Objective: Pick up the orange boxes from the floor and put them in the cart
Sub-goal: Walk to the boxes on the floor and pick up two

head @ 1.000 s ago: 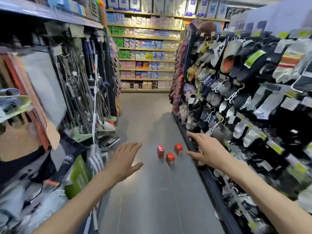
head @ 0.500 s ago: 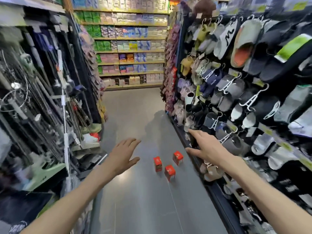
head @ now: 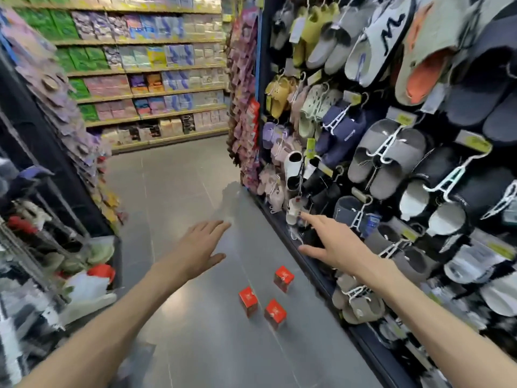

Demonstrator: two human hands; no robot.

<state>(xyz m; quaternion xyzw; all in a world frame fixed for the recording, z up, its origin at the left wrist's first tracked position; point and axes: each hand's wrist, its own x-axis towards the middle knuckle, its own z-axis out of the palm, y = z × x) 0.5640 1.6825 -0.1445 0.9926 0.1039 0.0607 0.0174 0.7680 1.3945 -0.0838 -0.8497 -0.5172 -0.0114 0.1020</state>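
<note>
Three orange boxes stand upright on the grey floor (head: 195,345), grouped close but apart from one another: the near box (head: 275,314), the left box (head: 248,301) just beside it, and the far box (head: 283,278) closest to the dark base edge (head: 316,275) of the slipper rack (head: 391,152). A narrow strip of floor separates the boxes from that edge; on their other side the floor lies open across to the left rack (head: 56,247), whose low shelf holds blurred goods I cannot name. Above and beyond the boxes, both hands hover with fingers straight and spread, holding nothing. The left hand (head: 200,249) is over the open floor, palm down. The right hand (head: 333,245) is over the base edge, its fingertips near the lowest hanging slippers. Beyond the boxes the aisle runs clear to the far shelves (head: 145,79), stacked with coloured packs. No cart is visible.
</note>
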